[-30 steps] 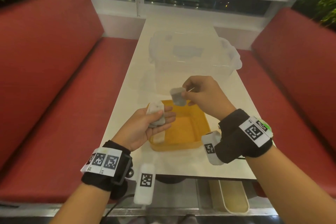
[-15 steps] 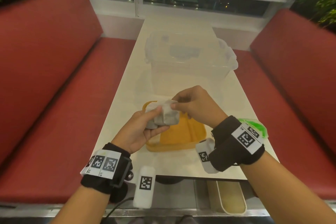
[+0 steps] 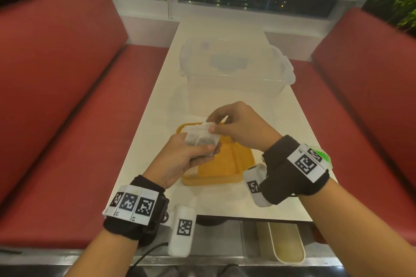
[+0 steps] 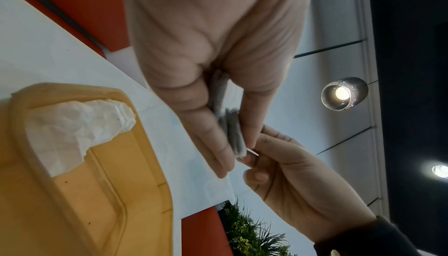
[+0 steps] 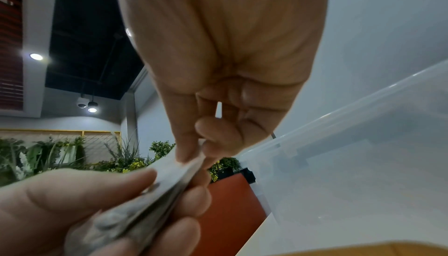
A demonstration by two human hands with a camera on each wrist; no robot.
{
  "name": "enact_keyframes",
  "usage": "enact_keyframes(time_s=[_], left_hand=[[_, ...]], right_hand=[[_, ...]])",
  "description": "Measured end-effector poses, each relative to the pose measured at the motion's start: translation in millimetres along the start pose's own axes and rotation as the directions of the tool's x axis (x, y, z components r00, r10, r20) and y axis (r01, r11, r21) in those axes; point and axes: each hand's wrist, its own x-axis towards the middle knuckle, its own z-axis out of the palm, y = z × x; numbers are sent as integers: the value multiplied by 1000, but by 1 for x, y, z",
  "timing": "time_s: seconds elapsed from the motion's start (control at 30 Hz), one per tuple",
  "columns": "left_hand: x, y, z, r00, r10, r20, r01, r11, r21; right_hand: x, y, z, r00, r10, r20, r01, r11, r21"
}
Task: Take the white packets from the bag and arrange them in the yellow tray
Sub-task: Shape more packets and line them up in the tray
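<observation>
While L hand (image 3: 180, 155) grips packets (image 3: 201, 138) above tray (image 3: 225, 164) and R hand (image 3: 236, 123) pinches top edge, stack could slip.

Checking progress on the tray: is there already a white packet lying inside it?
Yes: the left wrist view shows a crumpled white packet lying in a corner of the yellow tray.

One yellow tray (image 3: 225, 164), two hands.
</observation>
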Motion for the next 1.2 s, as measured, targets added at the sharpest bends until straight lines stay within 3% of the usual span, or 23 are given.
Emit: enact_keyframes(time_s=[0.07,0.17,0.23,0.4,0.5,0.67,0.77,1.0,1.2], left_hand=[[0,-1,0,1000,-8,24,8,1000,-25],[2,-2,-9,1000,-26,-7,25,995,-95],[4,-4,-18,999,-15,-44,12,999,-53],[9,-7,-24,995,-1,-100,7,999,54],[10,-3,-15,999,-31,-36,32,999,3],[9,1,-2,990,-81,116,102,976,-190],[11,1,-3,986,-66,154,85,990,-117],[13,2,-2,994,-11,105,-5,989,150],[16,3,1,994,-17,109,-6,979,202]], right_hand=[[2,-2,-3,1000,-7,14,8,996,-90],[3,-1,-16,998,-25,-63,12,980,-200],[3,-2,-23,997,-39,-66,18,959,-284],[0,-20,-18,973,-56,224,129,935,-330],[2,-25,-6,961,-68,270,142,954,-264],[12,-19,2,984,-73,159,115,956,-269],[15,-16,1,986,-64,152,104,957,-269],[17,-14,2,990,-63,126,86,978,-187],[16,-15,1,981,-90,170,123,973,-197]])
